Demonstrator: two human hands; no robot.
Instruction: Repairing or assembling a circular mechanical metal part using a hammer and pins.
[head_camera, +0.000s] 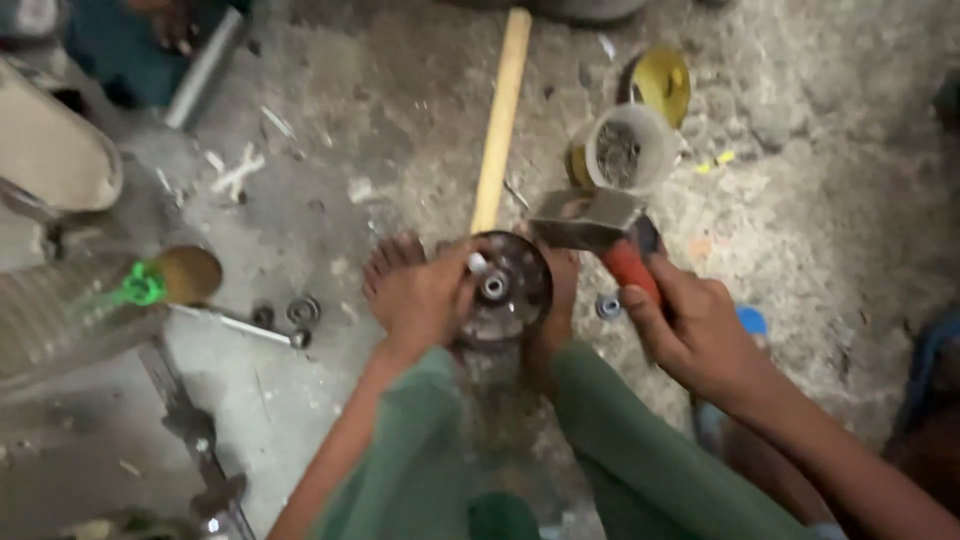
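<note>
A dark round metal hub (510, 292) lies on the concrete floor, clamped between my two bare feet (385, 262). My left hand (430, 298) rests on the hub's left rim, its fingers pinching a small pale pin (478, 263) that stands on the hub. My right hand (692, 332) grips the red handle (632, 268) of a hammer. The hammer's square steel head (585, 218) hovers just above the hub's upper right edge. Green trouser legs cover my knees at the bottom.
A long wooden stick (500, 120) lies behind the hub. A tin of small metal bits (625, 150) and a yellow lid (662, 80) sit at the upper right. Washers (300, 310), a thin rod (240, 326) and a green-capped plastic bottle (60, 315) lie left. A nut (607, 305) sits right of the hub.
</note>
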